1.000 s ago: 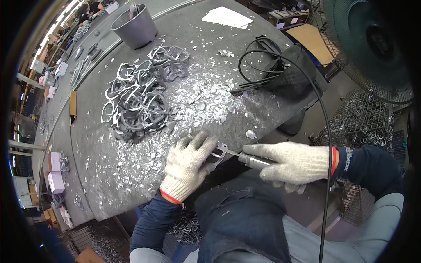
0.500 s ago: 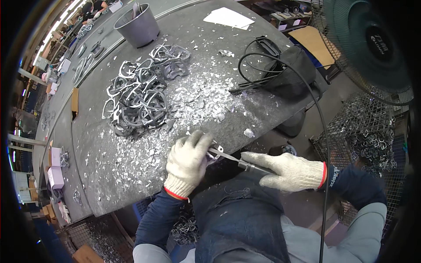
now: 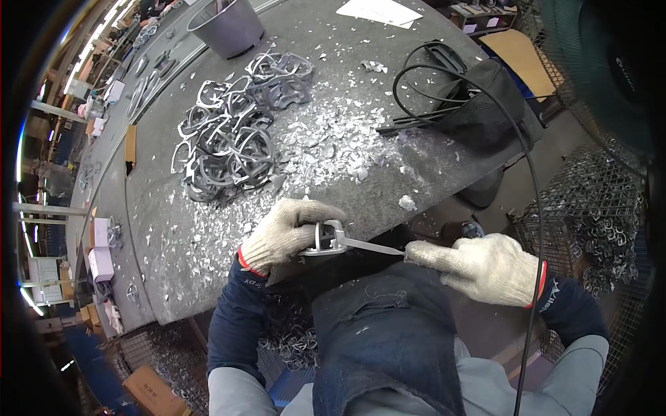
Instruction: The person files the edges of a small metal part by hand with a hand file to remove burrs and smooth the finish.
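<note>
In my gloved left hand (image 3: 288,236) is a small grey metal frame (image 3: 329,238), an open loop gripped between thumb and fingers beside the table's near edge. My gloved right hand (image 3: 479,267) is wrapped round a file (image 3: 376,247), index finger laid along it. Its flat, narrow blade points left, with the tip at the frame's right side; whether it touches I cannot tell. The file's handle is hidden by the glove. Beyond my left hand lies a heap of similar metal frames (image 3: 225,142) on the dark table (image 3: 347,55).
Silvery flakes (image 3: 326,149) litter the table. A grey bucket (image 3: 225,29) stands at the back. At right lie a black mesh bag (image 3: 485,104) and a cable (image 3: 531,187) running past my right forearm. A wire basket of parts (image 3: 590,222) and a fan (image 3: 610,69) stand right.
My left hand has shifted left and turned, bringing the metal frame into fuller view. My right hand has moved slightly right, and more of the file blade shows. The whole view has shifted a little.
</note>
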